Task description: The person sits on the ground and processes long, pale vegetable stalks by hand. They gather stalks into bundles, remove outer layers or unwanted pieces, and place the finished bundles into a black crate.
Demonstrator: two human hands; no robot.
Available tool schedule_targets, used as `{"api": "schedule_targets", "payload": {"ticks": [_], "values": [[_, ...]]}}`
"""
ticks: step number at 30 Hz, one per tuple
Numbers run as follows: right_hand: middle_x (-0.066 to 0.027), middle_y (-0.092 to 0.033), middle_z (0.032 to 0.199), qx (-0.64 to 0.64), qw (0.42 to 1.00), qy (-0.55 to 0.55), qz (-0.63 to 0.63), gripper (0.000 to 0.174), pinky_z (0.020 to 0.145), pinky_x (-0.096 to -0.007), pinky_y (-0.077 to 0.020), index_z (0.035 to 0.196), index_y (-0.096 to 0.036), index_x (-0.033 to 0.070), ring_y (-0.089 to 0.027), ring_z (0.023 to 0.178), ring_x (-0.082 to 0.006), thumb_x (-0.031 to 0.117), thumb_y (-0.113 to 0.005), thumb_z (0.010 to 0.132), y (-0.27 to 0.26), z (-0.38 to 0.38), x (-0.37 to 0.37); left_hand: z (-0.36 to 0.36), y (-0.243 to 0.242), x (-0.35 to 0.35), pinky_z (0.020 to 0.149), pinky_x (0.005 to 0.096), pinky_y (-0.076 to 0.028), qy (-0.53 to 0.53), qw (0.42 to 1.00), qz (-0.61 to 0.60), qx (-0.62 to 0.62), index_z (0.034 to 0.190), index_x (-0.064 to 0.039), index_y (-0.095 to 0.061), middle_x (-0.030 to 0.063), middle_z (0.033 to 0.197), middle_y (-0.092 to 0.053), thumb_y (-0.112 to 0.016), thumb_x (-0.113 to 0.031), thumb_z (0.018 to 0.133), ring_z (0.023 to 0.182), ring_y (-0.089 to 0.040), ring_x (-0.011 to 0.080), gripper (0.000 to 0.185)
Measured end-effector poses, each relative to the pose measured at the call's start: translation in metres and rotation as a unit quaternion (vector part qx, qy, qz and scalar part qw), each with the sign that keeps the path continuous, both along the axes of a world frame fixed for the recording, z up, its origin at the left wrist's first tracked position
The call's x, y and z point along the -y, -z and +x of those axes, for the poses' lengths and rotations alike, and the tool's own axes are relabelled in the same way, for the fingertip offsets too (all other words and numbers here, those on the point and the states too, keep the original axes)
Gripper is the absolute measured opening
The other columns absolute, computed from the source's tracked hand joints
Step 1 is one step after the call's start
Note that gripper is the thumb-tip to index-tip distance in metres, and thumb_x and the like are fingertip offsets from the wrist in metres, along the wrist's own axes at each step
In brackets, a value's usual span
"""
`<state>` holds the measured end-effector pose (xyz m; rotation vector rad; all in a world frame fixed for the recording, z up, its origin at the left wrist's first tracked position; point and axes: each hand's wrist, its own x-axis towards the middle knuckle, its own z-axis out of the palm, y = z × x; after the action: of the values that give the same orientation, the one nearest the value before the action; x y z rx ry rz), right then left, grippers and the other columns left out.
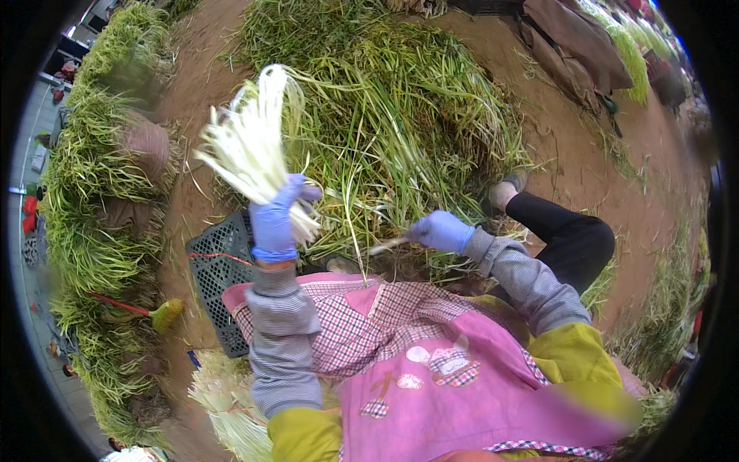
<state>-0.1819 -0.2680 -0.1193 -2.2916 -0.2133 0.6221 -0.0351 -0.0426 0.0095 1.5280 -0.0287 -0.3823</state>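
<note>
My left hand (276,222), in a blue-violet glove, grips a thick bunch of pale leafy stalks (248,147), probably blanched chives, tilted up and left. To the right, my gloved right hand (441,231) is closed around a slim object (388,246) with a whitish end; blur hides whether it is a stalk or a tool. Between the hands, a single long pale stalk (353,231) runs from the heap down to my checked pink apron (358,323). A large heap of loose green and yellowed leaves (392,115) spreads just beyond both hands.
A black plastic crate (213,289) with a red cord stands at my left. Below it lies a pile of pale stalks (231,398). A row of green bundles (92,231) and a yellow broom head (167,315) are farther left. Brown cloth (577,46) lies at the upper right.
</note>
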Motion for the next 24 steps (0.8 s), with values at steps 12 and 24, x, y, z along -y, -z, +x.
{"api": "schedule_targets", "payload": {"ticks": [12,24], "values": [[0.0001,-0.06,0.073,-0.144,0.787,0.428,0.421,0.031,0.056,-0.0211,-0.0412,0.1,-0.062,-0.001,-0.051,0.064,-0.0059,0.02,-0.068,0.078,0.077,0.087,-0.118,0.035,0.07,-0.021,0.062,0.0274,-0.051,-0.116,0.953,-0.146,-0.24,0.093,-0.003,-0.058,0.0041,0.079,-0.059,-0.062,-0.006,0.082,0.067,-0.057,0.0141,0.012],[0.0003,-0.061,0.073,-0.04,0.742,0.471,0.476,0.022,0.055,-0.02,-0.0407,0.092,-0.065,0.001,-0.05,0.061,-0.0052,0.019,-0.065,0.08,-0.024,0.064,-0.079,-0.008,0.102,0.024,0.059,0.0244,-0.047,-0.016,0.995,-0.064,-0.077,0.086,0.003,-0.063,0.0053,0.078,-0.063,-0.067,0.002,0.071,0.065,-0.058,0.0133,0.016]]}}
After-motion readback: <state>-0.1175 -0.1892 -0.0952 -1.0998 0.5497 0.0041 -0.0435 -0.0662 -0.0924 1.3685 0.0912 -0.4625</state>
